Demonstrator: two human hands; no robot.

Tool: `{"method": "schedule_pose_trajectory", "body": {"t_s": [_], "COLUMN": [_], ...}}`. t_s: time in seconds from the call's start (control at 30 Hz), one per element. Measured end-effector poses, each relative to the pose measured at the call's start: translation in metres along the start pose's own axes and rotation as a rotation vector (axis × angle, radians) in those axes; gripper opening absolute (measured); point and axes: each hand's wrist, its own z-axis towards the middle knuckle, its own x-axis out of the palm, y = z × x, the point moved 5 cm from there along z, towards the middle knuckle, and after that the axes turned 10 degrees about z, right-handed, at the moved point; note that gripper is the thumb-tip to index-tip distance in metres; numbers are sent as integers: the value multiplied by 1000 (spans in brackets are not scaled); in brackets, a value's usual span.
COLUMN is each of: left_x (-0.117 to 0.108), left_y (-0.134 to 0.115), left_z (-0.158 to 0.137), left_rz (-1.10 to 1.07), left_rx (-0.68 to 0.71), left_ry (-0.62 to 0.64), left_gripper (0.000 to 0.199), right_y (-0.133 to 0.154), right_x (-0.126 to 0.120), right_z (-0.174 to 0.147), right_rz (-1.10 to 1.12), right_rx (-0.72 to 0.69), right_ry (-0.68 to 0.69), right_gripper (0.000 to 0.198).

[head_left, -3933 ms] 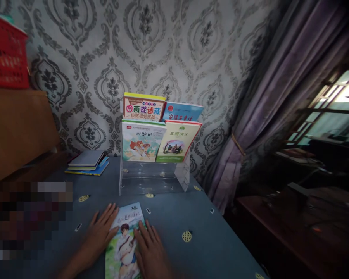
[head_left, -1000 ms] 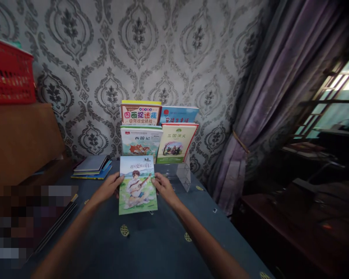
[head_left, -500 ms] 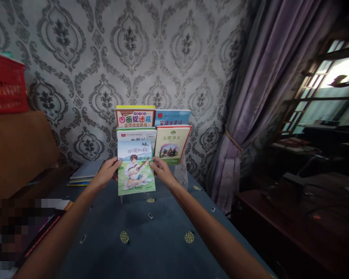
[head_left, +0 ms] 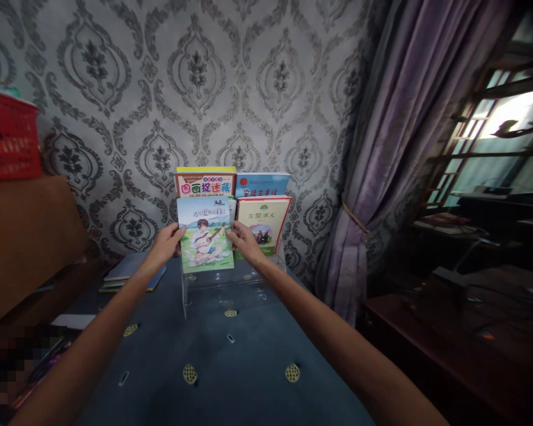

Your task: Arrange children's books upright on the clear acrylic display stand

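Observation:
Both hands grip a children's book point(head_left: 206, 245) whose cover shows a figure playing a guitar on grass. My left hand point(head_left: 166, 241) pinches its left edge, and my right hand point(head_left: 245, 239) its right edge. The book is upright in front of a clear stand point(head_left: 185, 296), hiding most of the book behind it. A pale green book with a red border point(head_left: 266, 216) stands just right of my right hand. In the row behind are a brown and yellow picture book point(head_left: 204, 180) and a blue book point(head_left: 266, 182).
A pile of books point(head_left: 127, 267) lies left on the dark blue patterned tablecloth point(head_left: 231, 378). A cardboard box point(head_left: 26, 231) with a red basket point(head_left: 9, 136) on top stands at far left. A purple curtain point(head_left: 377, 154) hangs right, beside a dark reddish cabinet point(head_left: 426, 331).
Both hands have raised the guitar-cover book, so it now covers more of the book behind it, and more of the clear stand shows below. The view has tilted slightly.

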Motion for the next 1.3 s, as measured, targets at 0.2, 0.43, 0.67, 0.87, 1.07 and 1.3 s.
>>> {"method": "schedule_pose_trajectory", "body": {"t_s": [0.2,0.43,0.67,0.87,1.07,1.3], "left_x": [-8,-9,-6,-4,1,6], "left_y": [-5,-6,5,10,16,24], "left_z": [23,27,23,17,9,2], "left_rz": [121,250,307,347,363,370], "left_rx": [147,264,269,236,203,157], "left_ry": [-100,-167,-160,-160,-131,-104], "left_gripper": [31,29,28,31,33,35], "right_y": [12,3,-10,-19,-31,-42], "right_x": [-6,-9,-8,-9,-11,-9], "right_z": [26,29,20,17,8,1], "right_rz": [-271,-351,-337,-312,-337,-345], "right_rx": [-156,-158,-139,-104,-71,-54], "right_ry": [-25,-40,-16,-20,-51,-47], "right_gripper": [16,15,21,13,11,6]}}
